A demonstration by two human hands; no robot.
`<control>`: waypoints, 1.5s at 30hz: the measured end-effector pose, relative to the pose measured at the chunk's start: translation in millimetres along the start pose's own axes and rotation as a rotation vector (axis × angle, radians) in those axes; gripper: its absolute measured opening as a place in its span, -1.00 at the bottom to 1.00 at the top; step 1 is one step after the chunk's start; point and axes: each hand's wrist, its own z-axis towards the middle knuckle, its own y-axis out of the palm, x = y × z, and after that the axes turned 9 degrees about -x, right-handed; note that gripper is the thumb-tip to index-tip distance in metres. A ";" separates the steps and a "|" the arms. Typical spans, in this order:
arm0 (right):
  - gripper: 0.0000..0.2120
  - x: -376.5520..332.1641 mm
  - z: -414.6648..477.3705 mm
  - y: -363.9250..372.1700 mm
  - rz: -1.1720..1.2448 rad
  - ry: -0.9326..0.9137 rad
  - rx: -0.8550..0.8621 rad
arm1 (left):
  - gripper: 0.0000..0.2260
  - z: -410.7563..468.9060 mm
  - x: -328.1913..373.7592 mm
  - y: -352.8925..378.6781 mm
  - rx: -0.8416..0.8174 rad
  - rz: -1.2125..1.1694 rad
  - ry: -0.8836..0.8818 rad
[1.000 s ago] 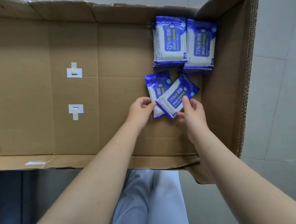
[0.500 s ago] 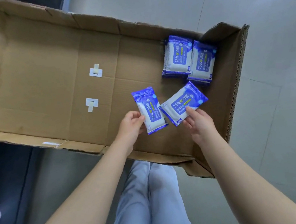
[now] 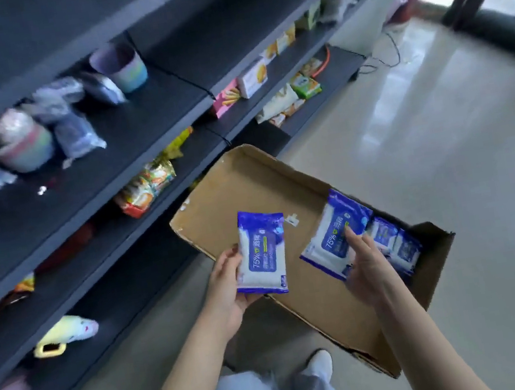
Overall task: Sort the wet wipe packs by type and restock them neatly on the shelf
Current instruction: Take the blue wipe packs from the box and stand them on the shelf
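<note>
My left hand (image 3: 226,284) grips one blue-and-white wet wipe pack (image 3: 262,253) marked 75%, held upright above the near edge of the cardboard box (image 3: 226,196). My right hand (image 3: 367,270) holds a second pack of the same kind (image 3: 331,233), tilted, over the box's right half. Two more blue packs (image 3: 397,245) lie side by side in the box's right corner, partly hidden by my right hand. The dark grey shelf (image 3: 139,136) runs along the left and back.
The shelf tiers carry cups (image 3: 119,66), plastic-wrapped goods, snack bags (image 3: 146,185), small boxes (image 3: 252,77) and a yellow toy (image 3: 65,333). The box sits on a pale tiled floor (image 3: 441,132). My legs and a white shoe (image 3: 319,362) are below. Cables lie by the shelf's far end.
Both hands have lifted a pack each out of the box. My view has swung up from the box floor toward the shelf.
</note>
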 end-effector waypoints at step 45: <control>-0.81 144.9 261.3 658.9 -0.961 -0.269 -0.799 | -0.84 37.2 491.8 -435.0 0.676 0.230 0.857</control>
